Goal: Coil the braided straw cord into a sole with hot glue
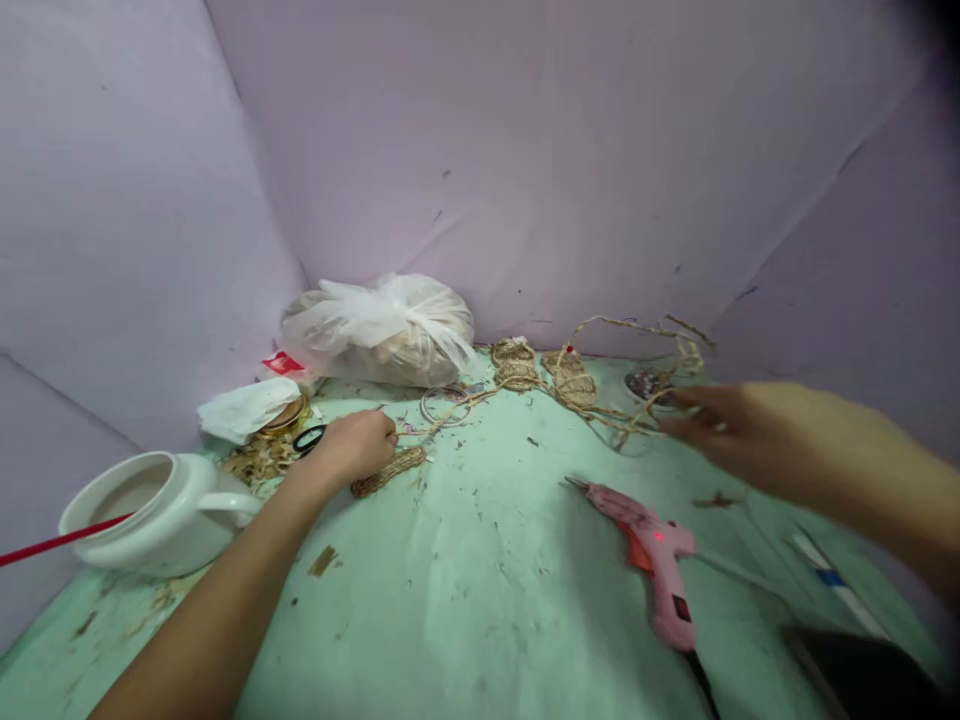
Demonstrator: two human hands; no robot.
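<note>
My left hand (361, 442) is closed on one end of a braided straw cord (450, 412) at centre left, beside a small woven roll (388, 472). Over on the right, my right hand (709, 425) has its fingers curled around the cord's loose loops, somewhat blurred. Between the hands the cord runs past two small woven sole-shaped pieces, one (514, 364) near the wall and another (570, 378) to its right. A pink glue gun (652, 560) lies on the green surface below my right hand, a red light showing on it.
At the left stands a white ceramic pot (169, 535) with a red stick in it. Behind are a tied plastic bag (382, 335), white tissue (247, 408) and straw scraps (259, 460). A dark object (870, 675) lies at lower right, near a white stick (840, 580).
</note>
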